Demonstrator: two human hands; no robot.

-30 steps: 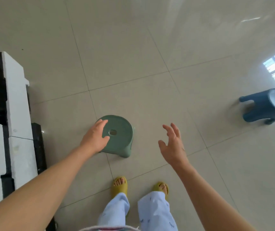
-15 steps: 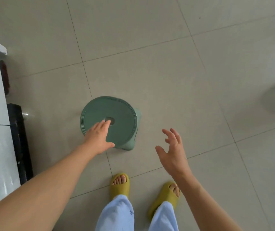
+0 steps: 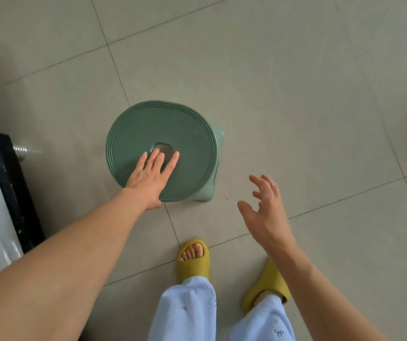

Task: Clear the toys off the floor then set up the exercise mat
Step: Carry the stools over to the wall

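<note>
- Left hand (image 3: 152,179) flat on green stool (image 3: 185,134), fingers (image 3: 156,157) straight beside centre hole, no grip: could slip.
- Right hand (image 3: 265,210) spread, holding nothing.

Green stool (image 3: 148,134), yellow slippers (image 3: 193,263), pale blue bow-print trousers (image 3: 187,313).

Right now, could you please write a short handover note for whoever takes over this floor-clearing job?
Left hand: open, fingers straight, over the seat of the green stool, fingertips by its centre hole; contact cannot be confirmed.
Right hand: open, fingers spread, holding nothing, apart from the stool on its right.
The stool stands upright on the tiled floor, just ahead of the yellow slippers.
Done: nothing visibly cleared here.
Left: grip and move the stool, then set up the exercise mat, which is not in view.
</note>
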